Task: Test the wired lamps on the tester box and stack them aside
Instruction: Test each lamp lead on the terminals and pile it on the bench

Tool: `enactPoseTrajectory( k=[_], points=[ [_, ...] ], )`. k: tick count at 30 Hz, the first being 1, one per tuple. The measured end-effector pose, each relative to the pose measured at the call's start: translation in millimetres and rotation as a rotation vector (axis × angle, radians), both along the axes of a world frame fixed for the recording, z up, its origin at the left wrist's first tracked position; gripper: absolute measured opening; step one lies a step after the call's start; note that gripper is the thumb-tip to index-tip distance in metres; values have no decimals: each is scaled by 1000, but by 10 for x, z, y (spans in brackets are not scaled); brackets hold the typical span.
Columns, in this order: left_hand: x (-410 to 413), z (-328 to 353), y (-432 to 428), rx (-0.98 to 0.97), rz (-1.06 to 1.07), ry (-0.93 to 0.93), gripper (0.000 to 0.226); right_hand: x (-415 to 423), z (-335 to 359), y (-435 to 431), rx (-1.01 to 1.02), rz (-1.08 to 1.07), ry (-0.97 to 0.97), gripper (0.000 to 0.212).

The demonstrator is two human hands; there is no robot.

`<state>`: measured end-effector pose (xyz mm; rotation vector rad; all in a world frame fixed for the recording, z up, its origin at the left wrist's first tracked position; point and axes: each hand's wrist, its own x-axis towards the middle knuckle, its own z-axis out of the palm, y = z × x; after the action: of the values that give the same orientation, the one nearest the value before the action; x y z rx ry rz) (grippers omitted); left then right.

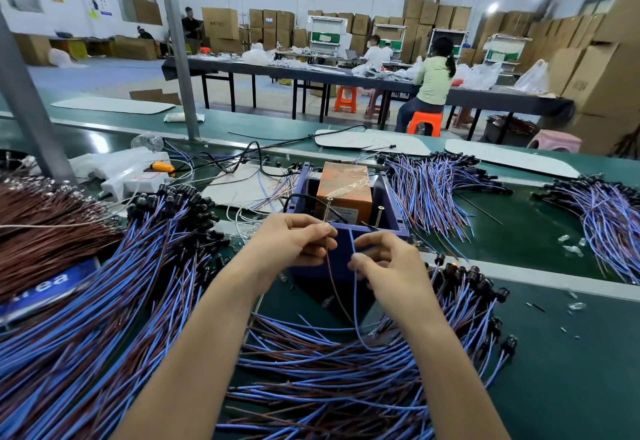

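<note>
Head | left hand [294,244] pinches brown wire [334,285] | right hand [386,266] pinches blue wire [355,304] | tester box [390,197] just beyond

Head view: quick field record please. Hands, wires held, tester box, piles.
left hand: pinches brown wire, end by left screw, contact unclear
right hand: pinches blue wire, end apart from right screw
tester box: purple, open top, orange block inside
lamp lit: cannot tell
wired lamps: left pile, near pile, right pile
</note>
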<state>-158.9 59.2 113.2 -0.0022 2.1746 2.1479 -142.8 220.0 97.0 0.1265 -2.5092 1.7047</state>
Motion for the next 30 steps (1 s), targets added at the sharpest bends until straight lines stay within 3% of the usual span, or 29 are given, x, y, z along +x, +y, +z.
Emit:
enactPoseTrajectory(
  k=[4,6,8,10,12,14,19,24,30],
  points=[
    [43,139,-147,97,-17,43,22,41,-4,-38,12,234,-93,20],
    [22,149,-271,14,98,76,23,69,-5,-38,53,370,-179,22],
    [-32,85,-447,-182,242,89,21,89,-6,-37,147,473,-238,20],
    [-85,-18,-627,-513,316,46,14,103,-12,-48,224,513,-264,20],
    [-117,-140,-750,-888,279,-46,11,112,-15,-63,250,511,-270,19],
    [-135,-272,-773,-1057,211,-145,17,118,-9,-69,243,508,-272,18],
    [-193,-485,-679,-1142,217,-236,30,129,20,-50,188,518,-281,19],
    [-167,-478,-636,-1104,233,-220,19,127,36,-27,153,512,-276,20],
    [-93,-125,-690,-895,323,-79,12,132,47,-23,96,495,-243,20]
  ],
)
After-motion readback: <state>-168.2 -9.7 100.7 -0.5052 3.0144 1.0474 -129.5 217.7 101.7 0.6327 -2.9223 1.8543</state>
